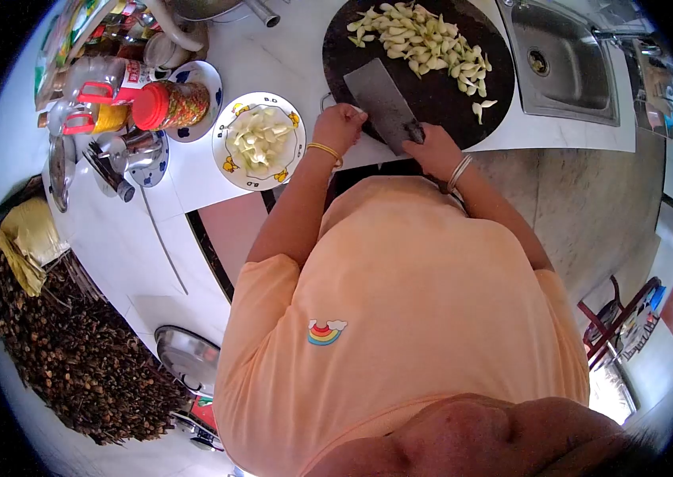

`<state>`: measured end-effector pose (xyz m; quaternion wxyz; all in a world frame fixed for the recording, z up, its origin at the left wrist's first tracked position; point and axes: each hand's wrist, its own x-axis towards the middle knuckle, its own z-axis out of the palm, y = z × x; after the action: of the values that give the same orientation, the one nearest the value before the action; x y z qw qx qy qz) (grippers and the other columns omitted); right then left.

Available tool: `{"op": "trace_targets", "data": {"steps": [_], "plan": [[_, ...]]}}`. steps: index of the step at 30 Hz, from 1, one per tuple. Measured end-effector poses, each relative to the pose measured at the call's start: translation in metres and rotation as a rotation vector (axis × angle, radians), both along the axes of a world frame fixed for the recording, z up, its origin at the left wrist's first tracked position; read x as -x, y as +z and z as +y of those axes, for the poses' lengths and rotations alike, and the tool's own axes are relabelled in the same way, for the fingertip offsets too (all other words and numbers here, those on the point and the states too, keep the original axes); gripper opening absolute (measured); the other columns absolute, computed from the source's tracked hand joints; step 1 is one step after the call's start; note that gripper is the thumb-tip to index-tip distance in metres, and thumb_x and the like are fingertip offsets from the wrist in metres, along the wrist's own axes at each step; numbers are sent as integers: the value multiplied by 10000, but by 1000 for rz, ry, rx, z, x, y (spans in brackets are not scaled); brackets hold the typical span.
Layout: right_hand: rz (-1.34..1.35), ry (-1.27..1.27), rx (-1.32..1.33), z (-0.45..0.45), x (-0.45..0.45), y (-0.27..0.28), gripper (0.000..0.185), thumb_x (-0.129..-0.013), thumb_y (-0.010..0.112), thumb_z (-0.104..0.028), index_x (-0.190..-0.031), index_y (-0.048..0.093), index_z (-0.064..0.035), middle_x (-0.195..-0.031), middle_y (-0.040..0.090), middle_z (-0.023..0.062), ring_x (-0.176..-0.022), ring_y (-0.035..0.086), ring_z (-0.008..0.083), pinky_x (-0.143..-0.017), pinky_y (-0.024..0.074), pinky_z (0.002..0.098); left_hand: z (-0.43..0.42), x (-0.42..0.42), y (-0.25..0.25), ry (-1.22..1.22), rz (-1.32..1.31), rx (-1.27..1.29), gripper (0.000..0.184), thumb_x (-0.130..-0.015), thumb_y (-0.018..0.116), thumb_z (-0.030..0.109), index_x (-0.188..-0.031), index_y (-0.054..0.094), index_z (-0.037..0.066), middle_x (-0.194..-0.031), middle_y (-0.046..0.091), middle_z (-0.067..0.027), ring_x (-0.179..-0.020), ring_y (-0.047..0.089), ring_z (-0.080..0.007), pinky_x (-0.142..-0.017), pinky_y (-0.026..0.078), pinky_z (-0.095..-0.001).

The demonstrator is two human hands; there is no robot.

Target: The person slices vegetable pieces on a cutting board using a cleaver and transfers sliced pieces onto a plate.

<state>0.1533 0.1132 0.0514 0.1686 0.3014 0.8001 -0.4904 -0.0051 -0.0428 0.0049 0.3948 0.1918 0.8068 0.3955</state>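
Note:
My right hand (436, 151) is wrapped around the handle of a cleaver (382, 97). Its broad grey blade lies over the near left part of a round dark chopping board (464, 123). Close by the blade, at the board's near left edge, my left hand (340, 127) has its fingers curled together; whatever they may pinch is too small to make out. Many pale peeled garlic cloves (424, 40) are heaped on the far side of the board. To the left of my left hand, a white plate (228, 161) with a patterned rim holds more pale garlic pieces (259, 139).
A metal sink (571, 87) adjoins the board on the right. On the left of the counter stand a red-lidded jar (174, 105), bottles (102, 79) and a metal cup (139, 147). A pan (201, 8) sits at the back. Stacked firewood (74, 350) fills the lower left.

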Motion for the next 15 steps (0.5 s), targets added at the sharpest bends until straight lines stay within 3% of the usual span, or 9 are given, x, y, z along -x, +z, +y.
{"op": "trace_targets", "data": {"steps": [5, 8, 10, 15], "plan": [[5, 17, -15, 6, -13, 1, 364, -816, 655, -269, -865, 584, 85, -726, 623, 262, -716, 650, 389, -669, 512, 440, 0, 2, -5, -15, -23, -14, 281, -878, 661, 265, -799, 631, -2, -601, 623, -79, -507, 599, -145, -491, 481, -297], [-21, 11, 34, 5, -10, 14, 355, -823, 652, -258, -855, 575, 87, -673, 618, 227, -600, 646, 333, -599, 516, 417, -2, 3, -6, -27, -35, -8, 275, -882, 652, 266, -821, 636, -2, -612, 624, -79, -512, 602, -151, -496, 483, -302], [-74, -48, 128, 4, -7, 13, 249, -851, 646, -186, -853, 540, 40, -553, 534, 60, -416, 517, 142, -393, 416, 302, -3, 3, -7, -22, -62, -17, 277, -885, 645, 269, -831, 637, -2, -620, 626, -80, -516, 604, -156, -501, 485, -305], [-91, -76, 180, 0, 4, 7, 227, -849, 637, -166, -807, 536, 34, -543, 522, 54, -411, 509, 141, -381, 393, 302, -3, 4, 2, -67, 26, -27, 263, -877, 640, 257, -797, 640, 7, -626, 639, -98, -548, 634, -205, -558, 506, -340]]}}
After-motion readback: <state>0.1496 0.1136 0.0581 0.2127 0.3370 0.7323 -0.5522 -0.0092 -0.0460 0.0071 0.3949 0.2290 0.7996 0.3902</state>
